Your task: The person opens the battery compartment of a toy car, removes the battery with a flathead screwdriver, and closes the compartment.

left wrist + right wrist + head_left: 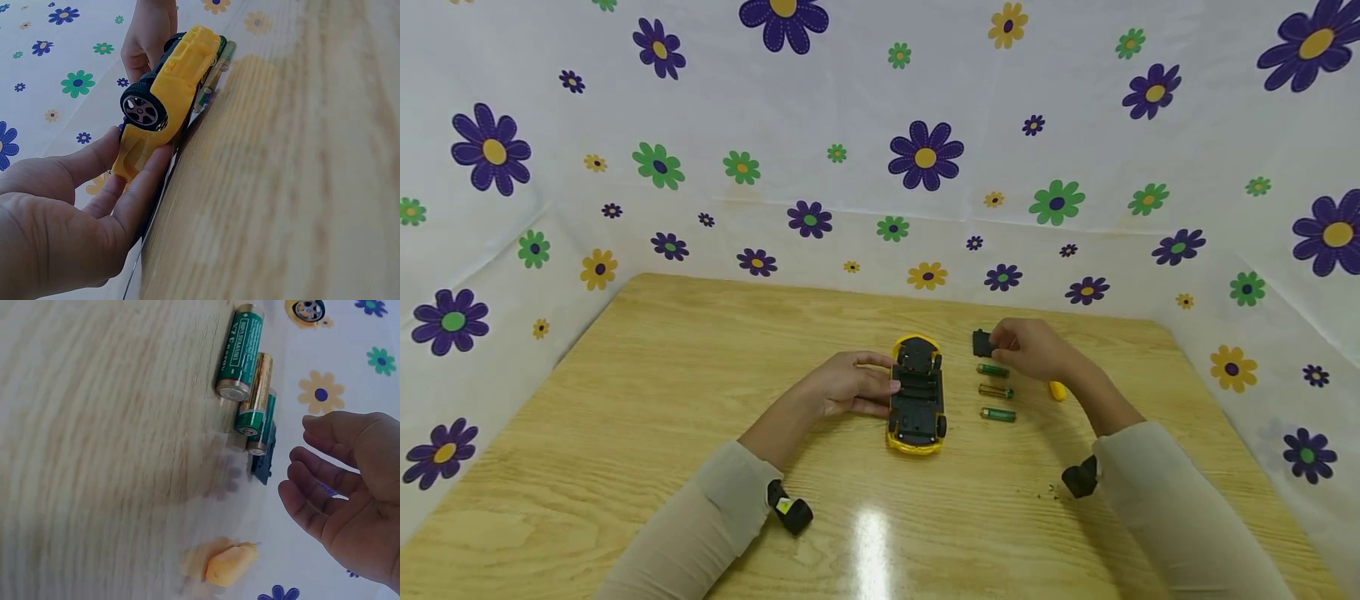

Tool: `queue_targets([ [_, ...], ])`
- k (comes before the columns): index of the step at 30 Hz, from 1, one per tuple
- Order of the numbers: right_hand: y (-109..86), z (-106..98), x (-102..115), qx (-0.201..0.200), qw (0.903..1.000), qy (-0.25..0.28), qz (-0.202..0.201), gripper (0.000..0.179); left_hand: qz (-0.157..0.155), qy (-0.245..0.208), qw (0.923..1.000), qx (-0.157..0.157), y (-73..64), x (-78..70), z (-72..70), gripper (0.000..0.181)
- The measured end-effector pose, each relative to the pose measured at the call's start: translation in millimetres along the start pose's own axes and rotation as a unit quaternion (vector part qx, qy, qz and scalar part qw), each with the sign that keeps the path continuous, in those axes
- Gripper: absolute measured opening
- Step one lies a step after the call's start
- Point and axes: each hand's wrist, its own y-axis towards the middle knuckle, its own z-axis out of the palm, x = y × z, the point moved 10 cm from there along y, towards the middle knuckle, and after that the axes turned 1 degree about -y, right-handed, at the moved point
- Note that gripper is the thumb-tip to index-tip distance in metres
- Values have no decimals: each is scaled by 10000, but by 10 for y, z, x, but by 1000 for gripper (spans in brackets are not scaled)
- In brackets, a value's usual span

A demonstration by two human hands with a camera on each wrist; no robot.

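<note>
A yellow toy car (917,396) lies upside down on the table, its black underside up and its battery compartment uncovered. My left hand (852,385) holds it by the side, with the thumb and fingers about the yellow body in the left wrist view. Beside the car lie three batteries: a green one (997,414), a gold-and-green one (996,391) and another green one (992,370). Past them lies a black battery cover (982,342). My right hand (1033,348) hovers close to the cover; its loosely bent fingers (312,487) hold nothing in the right wrist view.
A small yellow pear-shaped piece with a thin tip (231,565) lies right of the batteries. Several tiny dark bits (1054,492) are scattered near the right wrist strap (1081,477). A flower-printed white sheet (850,100) stands around the back and sides of the wooden table (700,333).
</note>
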Motion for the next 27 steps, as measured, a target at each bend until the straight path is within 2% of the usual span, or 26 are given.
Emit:
queue_targets([
  [4, 101, -7, -120, -49, 9995, 84, 296, 24, 14, 32, 10000, -11, -1, -15, -10, 50],
  [8, 177, -11, -194, -170, 9989, 88, 426, 27, 26, 62, 10000, -6, -4, -23, -8, 49],
  [16, 284, 67, -379, -110, 9972, 156, 726, 45, -7, -21, 10000, -20, -8, -16, 12, 49],
  [27, 349, 151, -431, 74, 9964, 112, 834, 49, -2, 28, 10000, 9, 8, -2, -9, 50],
])
